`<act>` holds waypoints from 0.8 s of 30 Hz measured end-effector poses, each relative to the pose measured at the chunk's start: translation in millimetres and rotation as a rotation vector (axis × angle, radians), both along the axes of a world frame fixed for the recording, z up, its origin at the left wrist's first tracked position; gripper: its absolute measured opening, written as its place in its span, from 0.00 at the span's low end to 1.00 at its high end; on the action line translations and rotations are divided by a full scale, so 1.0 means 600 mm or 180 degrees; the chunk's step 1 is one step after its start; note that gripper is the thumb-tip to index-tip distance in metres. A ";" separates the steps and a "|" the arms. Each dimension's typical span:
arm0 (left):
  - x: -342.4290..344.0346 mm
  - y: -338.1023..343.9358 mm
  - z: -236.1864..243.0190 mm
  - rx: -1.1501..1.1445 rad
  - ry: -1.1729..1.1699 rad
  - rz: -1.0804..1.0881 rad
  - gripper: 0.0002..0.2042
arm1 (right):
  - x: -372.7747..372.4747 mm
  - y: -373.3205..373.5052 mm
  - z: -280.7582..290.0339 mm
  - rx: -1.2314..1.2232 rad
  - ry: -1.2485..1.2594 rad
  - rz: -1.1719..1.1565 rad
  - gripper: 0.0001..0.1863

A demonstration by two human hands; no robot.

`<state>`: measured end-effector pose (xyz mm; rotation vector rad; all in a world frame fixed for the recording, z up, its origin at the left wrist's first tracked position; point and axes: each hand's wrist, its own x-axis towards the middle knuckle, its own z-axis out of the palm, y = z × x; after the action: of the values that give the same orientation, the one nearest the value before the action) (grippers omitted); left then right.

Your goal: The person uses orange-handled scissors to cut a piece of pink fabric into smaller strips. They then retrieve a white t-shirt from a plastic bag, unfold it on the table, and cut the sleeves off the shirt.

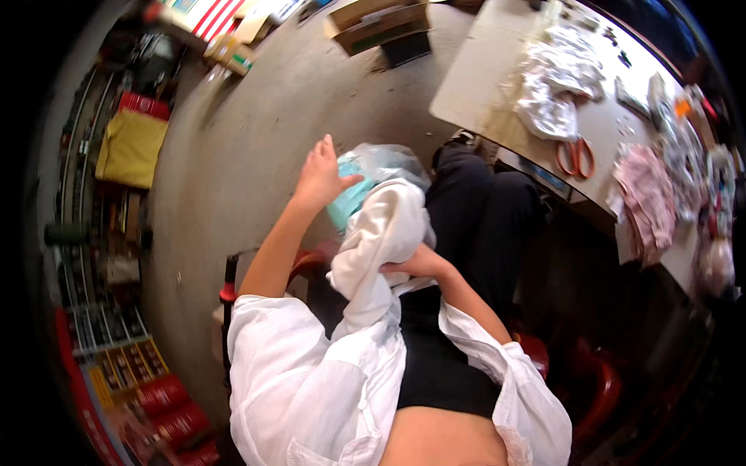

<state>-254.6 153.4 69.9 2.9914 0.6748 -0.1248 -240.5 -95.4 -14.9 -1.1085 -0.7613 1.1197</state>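
Note:
My left hand (320,175) is raised over my lap with its thumb against a teal item (350,196) inside a clear plastic bag (387,161). My right hand (420,264) is closed on a bundle of white cloth (385,233) that lies across my lap and hangs toward my white shirt. I sit on a red chair (598,380), wearing dark trousers (482,225).
A pale table (486,70) stands to the upper right with crumpled white fabric (556,81), orange-handled scissors (575,158), pink cloth pieces (645,198) and small clutter. Cardboard boxes (377,27) sit on the grey floor ahead. Shelves with a yellow bundle (130,147) and red items line the left.

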 end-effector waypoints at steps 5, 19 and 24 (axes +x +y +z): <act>-0.080 -0.027 -0.075 -0.1149 -0.0792 0.0506 0.45 | -0.004 -0.011 -0.022 -0.0423 0.0107 0.0075 0.37; -0.101 0.028 -0.021 -0.3104 -0.1529 0.0671 0.06 | 0.010 0.004 -0.008 -0.0910 0.0771 -0.0007 0.31; -0.115 0.023 -0.036 -0.3036 -0.1792 0.0070 0.06 | 0.036 0.122 0.042 -0.1808 0.1610 0.0151 0.24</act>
<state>-323.6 167.2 48.5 1.9579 0.4032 0.3024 -219.2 -22.0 10.2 -1.1930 -0.0640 1.6302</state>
